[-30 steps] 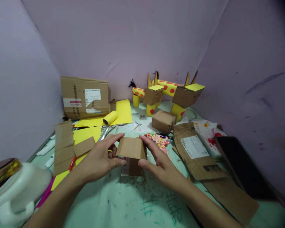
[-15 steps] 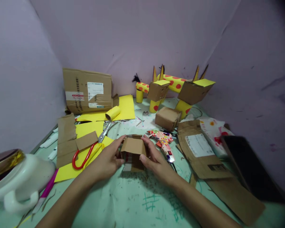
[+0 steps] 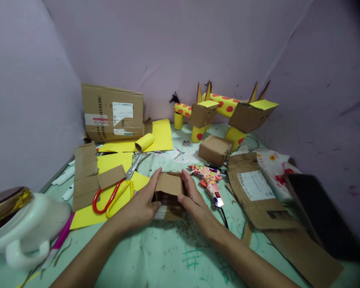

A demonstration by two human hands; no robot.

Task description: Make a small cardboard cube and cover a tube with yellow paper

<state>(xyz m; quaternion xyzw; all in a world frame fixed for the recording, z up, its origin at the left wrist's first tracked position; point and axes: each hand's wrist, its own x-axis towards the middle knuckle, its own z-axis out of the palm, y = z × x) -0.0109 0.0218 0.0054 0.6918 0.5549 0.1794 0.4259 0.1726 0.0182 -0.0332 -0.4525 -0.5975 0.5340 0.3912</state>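
The left hand and right hand had their fingers around the open box on the tabletop; shaping seemed in hand; the next move probably called for even side pressure.

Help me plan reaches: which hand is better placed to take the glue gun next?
Probably the right hand: the glue gun lies on its side of the small cardboard box, while the left hand holds the box's opposite side.
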